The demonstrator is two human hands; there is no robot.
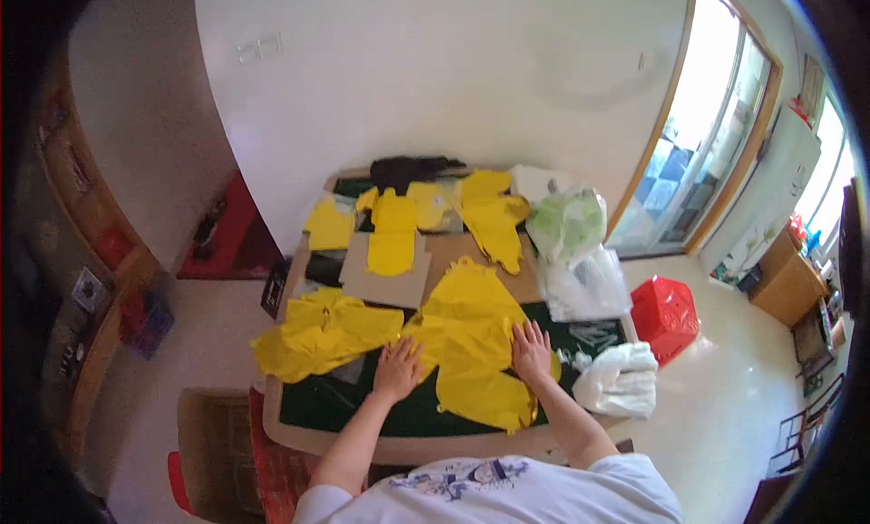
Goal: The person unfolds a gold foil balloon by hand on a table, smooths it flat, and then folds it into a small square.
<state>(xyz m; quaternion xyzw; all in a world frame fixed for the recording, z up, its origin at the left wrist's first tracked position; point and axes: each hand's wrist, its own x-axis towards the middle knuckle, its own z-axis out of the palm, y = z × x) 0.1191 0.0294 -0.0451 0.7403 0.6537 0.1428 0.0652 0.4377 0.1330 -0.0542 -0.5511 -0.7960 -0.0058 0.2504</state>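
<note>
A large crinkled yellow sheet [476, 334] with a rounded, lobed outline lies spread on the near part of the table; it looks like thin plastic or foil, and I cannot make out its exact kind. My left hand [399, 370] rests flat at its left edge, fingers stretched out. On its right edge lies my right hand [533, 350], palm down with fingers apart. Neither hand grips anything. To the left, close by my left fingertips, is a crumpled yellow piece [326, 332]. Farther back, a smaller yellow shape [392, 243] lies on a cardboard piece [358, 275].
More yellow pieces [489, 214] and a black cloth-like item [412, 171] lie at the table's far side. Clear plastic bags [584, 284] and a white bundle [618, 381] line the right edge. A red container [664, 317] stands beyond it; a cardboard box [217, 442] sits lower left.
</note>
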